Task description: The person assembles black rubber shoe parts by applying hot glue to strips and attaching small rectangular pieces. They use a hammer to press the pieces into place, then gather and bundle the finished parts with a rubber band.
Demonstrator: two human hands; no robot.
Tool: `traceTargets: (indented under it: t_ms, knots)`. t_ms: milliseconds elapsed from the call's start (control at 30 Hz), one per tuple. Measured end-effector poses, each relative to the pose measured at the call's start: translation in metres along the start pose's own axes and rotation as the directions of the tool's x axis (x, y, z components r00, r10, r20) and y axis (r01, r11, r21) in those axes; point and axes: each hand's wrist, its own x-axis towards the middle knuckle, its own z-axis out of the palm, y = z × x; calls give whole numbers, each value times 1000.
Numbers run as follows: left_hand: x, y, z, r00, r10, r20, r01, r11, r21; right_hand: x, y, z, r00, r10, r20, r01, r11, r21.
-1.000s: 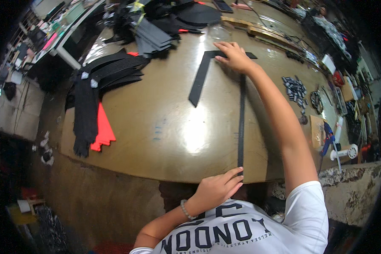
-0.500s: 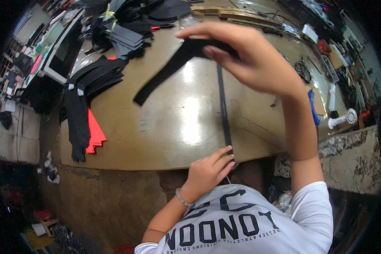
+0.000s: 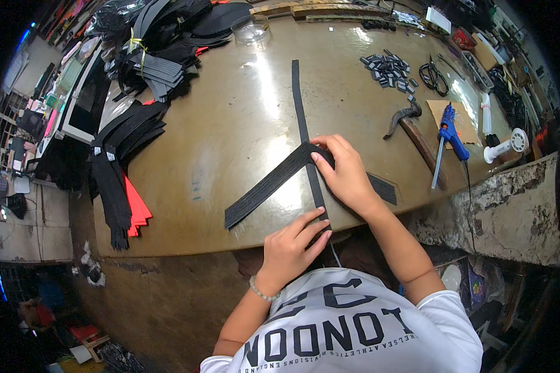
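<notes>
Narrow black strip (image 3: 302,118) crosses wider black strap (image 3: 269,186), seemingly flat.

Narrow strap (image 3: 300,105) runs away from the right-hand fingers (image 3: 327,149) across the table (image 3: 230,143). Wide band (image 3: 267,185) crosses under it, slanting left of the left-hand fingers (image 3: 311,229). Hammer (image 3: 410,124) and glue gun (image 3: 451,133) lie right of the fingers; stacked strips (image 3: 121,143) far left.

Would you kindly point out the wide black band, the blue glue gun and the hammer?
wide black band (image 3: 264,189), head view, middle of its flat length.
blue glue gun (image 3: 449,132), head view, its body.
hammer (image 3: 402,116), head view, its curved metal head.
</notes>
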Motion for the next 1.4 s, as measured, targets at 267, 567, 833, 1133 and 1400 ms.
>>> traceTargets:
  t_ms: [267,567,833,1133,1400]
  knots:
    - [1,-1,0,1000,-6,-2,6,1000,-19,-1,2,1,1000,-2,-3,2,1000,-6]
    - [25,8,-25,963,-88,254,91,996,3,-6,-10,3,994,-83,66,103,912,-396]
    - [83,-39,-26,982,-183,45,177,977,116,1,-16,-24,931,-128,341,271,869,-413]
    - [78,-43,-24,984,-176,-31,179,975,129,-26,94,-241,872,394,-289,-452,427,-783]
    - [75,-44,-22,982,-180,-51,184,977,106,-45,161,-264,853,317,-415,-405,903,-143]
